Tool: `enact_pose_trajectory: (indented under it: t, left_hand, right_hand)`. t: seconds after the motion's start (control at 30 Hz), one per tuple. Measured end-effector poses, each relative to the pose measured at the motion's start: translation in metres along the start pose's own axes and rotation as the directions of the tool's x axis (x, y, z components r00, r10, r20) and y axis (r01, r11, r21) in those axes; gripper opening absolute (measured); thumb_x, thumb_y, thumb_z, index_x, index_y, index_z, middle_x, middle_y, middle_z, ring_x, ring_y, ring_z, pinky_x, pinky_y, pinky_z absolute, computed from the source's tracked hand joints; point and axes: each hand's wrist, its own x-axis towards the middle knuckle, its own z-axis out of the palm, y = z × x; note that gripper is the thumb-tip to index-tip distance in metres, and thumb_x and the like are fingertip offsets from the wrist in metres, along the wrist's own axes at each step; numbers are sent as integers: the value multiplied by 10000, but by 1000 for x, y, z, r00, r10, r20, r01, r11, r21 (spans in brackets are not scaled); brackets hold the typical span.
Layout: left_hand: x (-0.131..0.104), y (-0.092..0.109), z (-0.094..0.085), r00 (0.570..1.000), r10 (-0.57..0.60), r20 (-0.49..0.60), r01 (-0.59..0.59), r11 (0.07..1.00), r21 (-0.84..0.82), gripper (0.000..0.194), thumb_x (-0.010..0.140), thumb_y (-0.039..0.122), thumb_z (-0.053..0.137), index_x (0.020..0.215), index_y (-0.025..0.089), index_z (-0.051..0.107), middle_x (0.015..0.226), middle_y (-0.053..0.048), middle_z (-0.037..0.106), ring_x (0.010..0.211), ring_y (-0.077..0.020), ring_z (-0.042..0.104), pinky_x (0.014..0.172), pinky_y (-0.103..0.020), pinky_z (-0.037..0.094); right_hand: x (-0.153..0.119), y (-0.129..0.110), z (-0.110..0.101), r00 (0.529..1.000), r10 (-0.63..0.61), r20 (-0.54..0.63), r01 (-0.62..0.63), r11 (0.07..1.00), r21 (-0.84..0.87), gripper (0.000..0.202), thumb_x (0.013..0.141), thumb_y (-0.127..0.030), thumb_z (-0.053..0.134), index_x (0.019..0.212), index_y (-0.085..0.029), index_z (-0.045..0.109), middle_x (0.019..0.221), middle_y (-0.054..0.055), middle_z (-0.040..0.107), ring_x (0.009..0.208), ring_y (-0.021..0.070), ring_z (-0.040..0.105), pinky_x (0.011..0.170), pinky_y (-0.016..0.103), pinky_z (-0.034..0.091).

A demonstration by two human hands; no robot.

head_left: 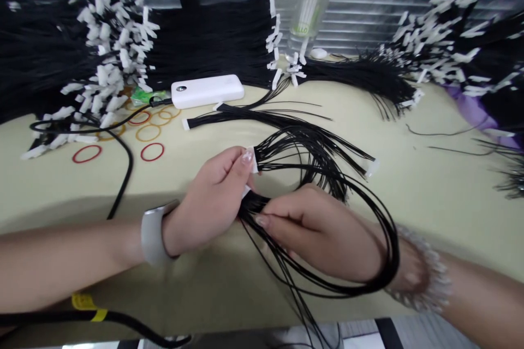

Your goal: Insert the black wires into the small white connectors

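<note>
A black wire harness [370, 191] with white end connectors loops between my hands and over my right wrist. My left hand [216, 193] pinches one white connector [254, 160] between thumb and fingers. A second white connector [245, 191] shows just below it, partly hidden by the fingers. My right hand [323, 232] is closed around the wires close to that lower connector, thumb on top. Loose wire ends hang down past the table's front edge. Just behind my hands lies another black harness [278, 118] with a white connector at its left end.
Rubber bands [152, 151] and a white power bank [207, 91] with a black cable [130, 166] lie at left. Piles of black harnesses [208, 38] line the back. A clear bottle [313, 8] stands behind them. More connector bundles [446, 43] lie at right, over purple material [470, 106].
</note>
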Motion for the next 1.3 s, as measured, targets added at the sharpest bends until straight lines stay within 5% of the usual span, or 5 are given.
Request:
enact_pose_trajectory:
  t: [0.4,0.63,0.8,1.03,1.3]
  left_hand:
    - [-1,0,-1,1000,-27,-1,27,1000,5,342,856,380,306,610,173,421,510,49,418,458,-68,398,423,-170,321]
    - [0,-2,-2,999,-44,24,44,999,7,369,852,415,296,604,174,426,492,48,403,442,-66,385,411,-166,311]
    - [-3,-3,-2,998,-19,61,20,1000,-16,372,858,409,287,601,175,419,488,49,383,445,-72,367,425,-180,303]
    - [-5,-3,-2,992,64,109,-64,998,2,360,868,357,292,592,173,430,521,43,403,479,-81,376,468,-205,303]
    - [-4,-3,-2,988,89,127,-87,996,-22,355,872,345,290,600,171,436,564,41,449,533,-80,420,524,-200,327]
  right_hand:
    - [2,-2,0,995,-50,-91,34,985,-170,223,755,-171,407,534,-138,407,474,-57,321,457,25,257,457,186,207]
    - [-14,28,-51,993,113,-22,-115,962,-246,131,709,-175,476,611,-162,562,504,-48,479,458,34,373,414,156,285]
    - [-20,46,-89,666,221,-713,-274,961,43,173,697,-265,580,813,-166,661,649,27,622,559,92,549,477,211,401]
    - [-11,40,-86,432,317,-845,318,823,471,169,763,-137,499,891,-149,608,755,30,618,504,36,487,485,261,352]
    - [-12,14,-45,815,-85,-574,-9,987,-158,102,793,-242,505,737,-167,543,641,-9,550,556,60,471,495,192,369]
